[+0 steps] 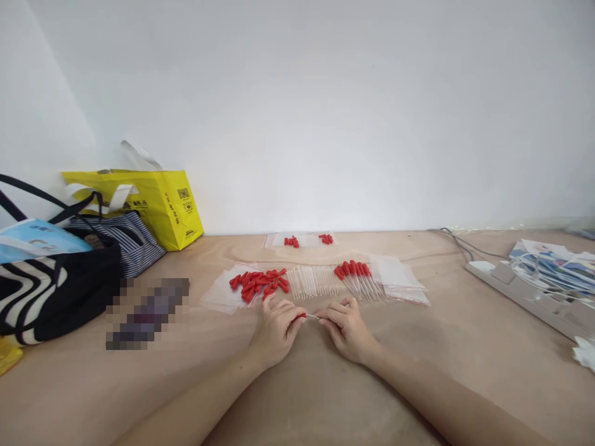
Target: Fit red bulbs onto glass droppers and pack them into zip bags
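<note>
My left hand (276, 325) pinches a red rubber dropper bulb (301, 316), mostly covered by the fingers. Between thumb and fingers, my right hand (346, 327) grips a thin clear dropper tube (313, 317). Tube and bulb meet end to end between the hands; how far one sits in the other cannot be made out. Beyond my left hand lies a heap of loose red bulbs (253, 285). A row of bare clear tubes (311, 282) lies in the middle. To its right, several droppers (360, 279) with red bulbs on their tubes lie side by side.
Clear zip bags lie at left (218, 294) and right (400, 282); another bag (307, 240) with bulbs and tubes is near the wall. Bags, one yellow (176, 210) and one black (93, 285), stand left. A white power strip (520, 300) and papers (558, 269) lie right.
</note>
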The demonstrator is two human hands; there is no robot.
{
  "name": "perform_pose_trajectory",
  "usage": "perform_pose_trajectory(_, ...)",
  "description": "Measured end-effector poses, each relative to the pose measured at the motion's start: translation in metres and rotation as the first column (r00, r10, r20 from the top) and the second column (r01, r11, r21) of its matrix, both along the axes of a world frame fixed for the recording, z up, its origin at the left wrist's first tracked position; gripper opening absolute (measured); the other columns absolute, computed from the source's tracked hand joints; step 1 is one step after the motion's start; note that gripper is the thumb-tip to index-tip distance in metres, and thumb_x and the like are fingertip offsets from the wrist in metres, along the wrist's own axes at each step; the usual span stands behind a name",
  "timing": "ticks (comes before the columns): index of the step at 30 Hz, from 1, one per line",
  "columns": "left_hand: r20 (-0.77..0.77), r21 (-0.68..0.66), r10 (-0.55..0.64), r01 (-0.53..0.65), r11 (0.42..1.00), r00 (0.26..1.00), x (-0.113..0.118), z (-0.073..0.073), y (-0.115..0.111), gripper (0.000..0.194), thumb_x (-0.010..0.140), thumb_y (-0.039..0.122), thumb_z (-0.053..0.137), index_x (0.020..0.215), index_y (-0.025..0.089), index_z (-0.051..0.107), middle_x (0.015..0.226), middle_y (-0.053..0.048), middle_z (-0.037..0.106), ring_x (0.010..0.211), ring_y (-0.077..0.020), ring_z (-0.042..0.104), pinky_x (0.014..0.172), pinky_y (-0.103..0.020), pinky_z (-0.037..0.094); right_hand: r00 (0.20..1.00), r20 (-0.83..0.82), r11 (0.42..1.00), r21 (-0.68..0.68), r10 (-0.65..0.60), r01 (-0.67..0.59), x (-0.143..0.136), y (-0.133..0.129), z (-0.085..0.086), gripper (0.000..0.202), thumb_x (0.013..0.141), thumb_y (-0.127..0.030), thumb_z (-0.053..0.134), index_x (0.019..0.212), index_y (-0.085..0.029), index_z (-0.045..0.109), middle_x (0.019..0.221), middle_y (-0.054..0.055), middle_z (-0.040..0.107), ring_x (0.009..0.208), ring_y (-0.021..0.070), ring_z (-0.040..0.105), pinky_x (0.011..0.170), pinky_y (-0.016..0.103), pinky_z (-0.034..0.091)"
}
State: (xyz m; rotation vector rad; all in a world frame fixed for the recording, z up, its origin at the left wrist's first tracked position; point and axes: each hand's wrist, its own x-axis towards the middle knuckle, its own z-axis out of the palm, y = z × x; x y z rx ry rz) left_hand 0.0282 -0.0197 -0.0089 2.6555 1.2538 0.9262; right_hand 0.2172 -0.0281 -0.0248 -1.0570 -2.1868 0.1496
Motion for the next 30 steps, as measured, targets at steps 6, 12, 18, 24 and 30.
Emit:
perform_pose_trajectory(6,-0.021,-0.042,-0.056,0.055,0.998,0.998,-0.001,-0.001,-0.002,0.019,0.085,0.025,0.039,0.082,0.022,0.058,0.075,0.001,0.065,0.080,-0.0159,0.055,0.095,-0.045,0.015,0.996,0.083,0.997,0.067,0.026,-0.032,0.003,0.002,0.002,0.025,0.084,-0.017,0.038,0.094,-0.023,0.060,0.073,0.000,0.060,0.064,0.0097,0.049,0.070,0.029,0.023)
perform_pose_trajectory(12,-0.020,0.002,-0.065,0.065,0.998,0.998,0.002,0.002,-0.006,0.020,0.085,0.025,0.039,0.077,0.021,0.057,0.072,0.002,0.064,0.076,-0.0145,0.055,0.096,-0.044,0.013,0.997,0.072,0.995,0.093,0.021,-0.027,-0.004,0.001,0.001,0.027,0.083,-0.015,0.035,0.087,-0.020,0.061,0.071,0.002,0.059,0.062,0.0104,0.046,0.067,0.029,0.021)
perform_pose_trajectory(18,-0.027,0.025,-0.049,0.050,0.998,0.998,0.003,0.003,-0.005,0.022,0.086,0.025,0.039,0.074,0.021,0.057,0.070,0.004,0.064,0.075,-0.0136,0.056,0.096,-0.046,0.011,0.998,0.027,0.997,0.061,0.049,-0.050,-0.012,0.003,0.001,0.026,0.084,-0.017,0.034,0.083,-0.019,0.061,0.072,0.002,0.060,0.065,0.0120,0.047,0.068,0.029,0.023)
perform_pose_trajectory(24,-0.002,0.006,-0.006,0.006,1.000,1.000,-0.007,0.002,0.005,0.014,0.081,0.033,0.050,0.088,0.023,0.057,0.076,0.003,0.066,0.079,-0.0154,0.057,0.097,-0.048,0.008,0.999,0.036,0.999,-0.006,0.037,-0.037,0.003,0.007,0.007,0.020,0.086,-0.026,0.041,0.090,-0.021,0.059,0.076,0.001,0.063,0.070,0.0120,0.052,0.073,0.029,0.024)
perform_pose_trajectory(30,-0.026,-0.041,-0.034,0.032,0.999,0.999,-0.010,0.001,0.004,0.010,0.080,0.028,0.052,0.086,0.025,0.059,0.075,0.004,0.065,0.081,-0.0158,0.056,0.096,-0.049,0.008,0.999,0.030,0.999,0.026,0.036,-0.037,0.007,0.004,0.005,0.023,0.086,-0.021,0.036,0.084,-0.019,0.059,0.078,0.002,0.062,0.070,0.0115,0.052,0.072,0.029,0.025)
